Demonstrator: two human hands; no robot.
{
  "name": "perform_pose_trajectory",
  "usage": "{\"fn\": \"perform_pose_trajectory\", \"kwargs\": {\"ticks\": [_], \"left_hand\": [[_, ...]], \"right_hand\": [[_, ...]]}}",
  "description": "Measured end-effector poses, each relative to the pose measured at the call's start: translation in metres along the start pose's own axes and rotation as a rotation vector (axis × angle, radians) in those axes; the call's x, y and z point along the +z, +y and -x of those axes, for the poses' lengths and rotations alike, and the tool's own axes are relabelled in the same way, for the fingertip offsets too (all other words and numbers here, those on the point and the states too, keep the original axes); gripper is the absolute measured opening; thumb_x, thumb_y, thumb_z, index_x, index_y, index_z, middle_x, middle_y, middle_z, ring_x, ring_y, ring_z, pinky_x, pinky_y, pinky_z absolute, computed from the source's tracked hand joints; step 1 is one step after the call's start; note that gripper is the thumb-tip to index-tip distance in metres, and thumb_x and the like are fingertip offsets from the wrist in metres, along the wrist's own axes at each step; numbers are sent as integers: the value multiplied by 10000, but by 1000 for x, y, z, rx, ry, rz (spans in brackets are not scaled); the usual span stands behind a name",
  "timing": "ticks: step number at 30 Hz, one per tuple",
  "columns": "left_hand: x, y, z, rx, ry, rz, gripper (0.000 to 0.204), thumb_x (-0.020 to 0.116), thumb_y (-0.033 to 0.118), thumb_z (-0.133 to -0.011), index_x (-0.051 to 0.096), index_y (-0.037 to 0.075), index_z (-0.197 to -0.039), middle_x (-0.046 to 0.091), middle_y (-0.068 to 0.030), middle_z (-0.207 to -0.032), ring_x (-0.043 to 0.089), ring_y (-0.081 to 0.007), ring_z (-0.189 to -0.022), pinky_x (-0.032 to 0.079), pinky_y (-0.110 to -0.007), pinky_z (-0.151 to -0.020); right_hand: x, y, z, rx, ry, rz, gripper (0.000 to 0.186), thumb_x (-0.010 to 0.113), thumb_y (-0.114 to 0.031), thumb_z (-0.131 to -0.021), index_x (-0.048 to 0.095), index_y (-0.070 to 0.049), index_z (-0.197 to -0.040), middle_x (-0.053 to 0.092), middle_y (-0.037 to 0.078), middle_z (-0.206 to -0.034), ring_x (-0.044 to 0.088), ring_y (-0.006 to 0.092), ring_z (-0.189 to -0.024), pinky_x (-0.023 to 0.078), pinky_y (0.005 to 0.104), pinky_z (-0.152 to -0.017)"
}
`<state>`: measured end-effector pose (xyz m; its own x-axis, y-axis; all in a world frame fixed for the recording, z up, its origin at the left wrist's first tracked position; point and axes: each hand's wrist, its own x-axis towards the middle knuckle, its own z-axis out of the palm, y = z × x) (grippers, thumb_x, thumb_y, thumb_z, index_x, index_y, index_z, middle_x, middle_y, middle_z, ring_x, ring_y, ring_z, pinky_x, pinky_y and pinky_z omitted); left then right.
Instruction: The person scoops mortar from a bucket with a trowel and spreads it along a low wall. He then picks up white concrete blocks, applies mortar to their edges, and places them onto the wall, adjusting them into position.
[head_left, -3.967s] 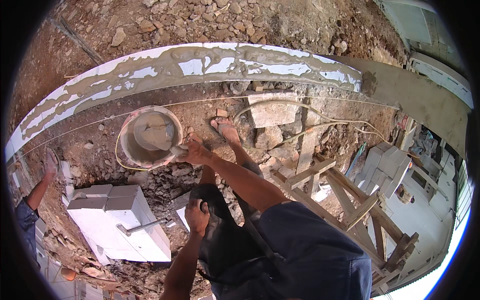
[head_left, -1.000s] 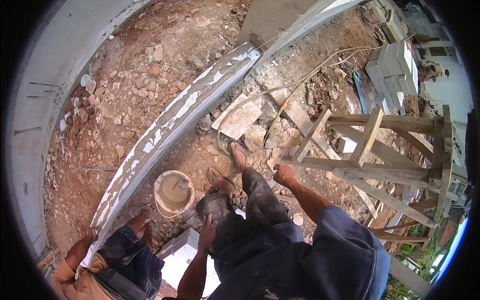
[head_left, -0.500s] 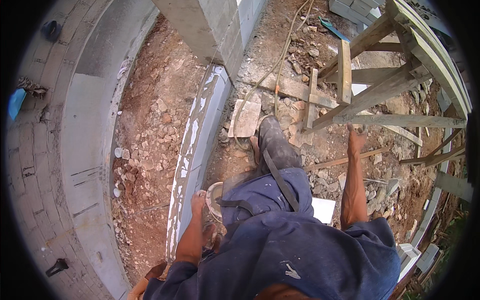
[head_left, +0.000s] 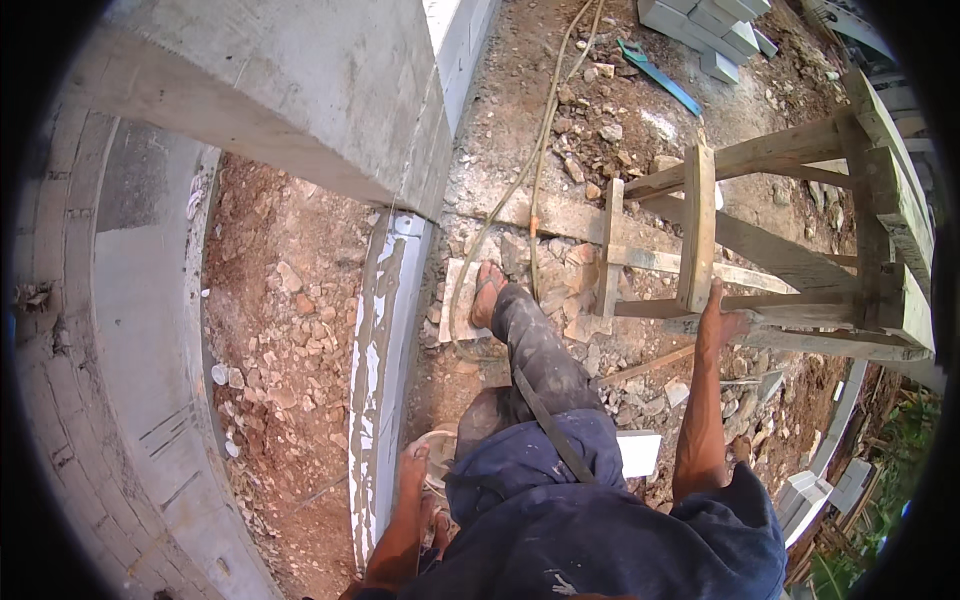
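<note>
The right hand (head_left: 722,322) rests on a rail of the wooden trestle (head_left: 780,250) at right, fingers pressed on the wood; whether its grip closes round the rail cannot be told, as the fingertips merge with the timber. The trestle stands on the rubble ground (head_left: 600,110), its legs and cross-pieces running from the middle to the far right edge.

The left hand (head_left: 412,468) is low at near centre, on the rim of a pale bucket (head_left: 437,450) that is mostly hidden behind the person's bent leg. Its grip looks to be on the rim, but how tightly cannot be told.

Just left of the bucket runs a long mortar-smeared strip (head_left: 378,350), near to far, ending at a concrete beam (head_left: 300,90) that crosses the far left. Left of the strip lies red earth with stones (head_left: 275,300), then a curved concrete wall (head_left: 120,330).

The foot (head_left: 487,290) in a sandal stands on a flat stone near two hoses (head_left: 545,130). A white block (head_left: 638,452) lies near the right arm. Grey blocks (head_left: 700,30) are stacked far off.
</note>
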<state>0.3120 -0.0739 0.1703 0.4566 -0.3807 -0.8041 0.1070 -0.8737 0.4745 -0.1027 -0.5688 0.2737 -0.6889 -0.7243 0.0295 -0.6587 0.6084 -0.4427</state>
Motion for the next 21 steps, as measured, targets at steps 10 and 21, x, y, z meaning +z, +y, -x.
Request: {"fn": "perform_pose_trajectory", "kwargs": {"ticks": [10, 21], "left_hand": [[-25, 183, -82, 111, -72, -116, 338, 650, 245, -928, 668, -29, -1124, 691, -112, -915, 667, -191, -792, 541, -329, -686], [-2, 373, -84, 598, -171, -621, 363, 642, 269, -888, 663, 17, -1149, 665, -213, -1134, 599, -397, -1101, 439, -440, -999]], "right_hand": [[-4, -52, 11, 313, -82, 74, 1126, 629, -617, -836, 204, 282, -1364, 91, 498, -1462, 92, 573, -1417, 119, 553, -1182], [-14, -67, 9, 372, -75, 83, 942, 677, -556, -822, 441, 253, -1242, 452, 430, -1309, 445, 514, -1261, 344, 504, -1093]]}}
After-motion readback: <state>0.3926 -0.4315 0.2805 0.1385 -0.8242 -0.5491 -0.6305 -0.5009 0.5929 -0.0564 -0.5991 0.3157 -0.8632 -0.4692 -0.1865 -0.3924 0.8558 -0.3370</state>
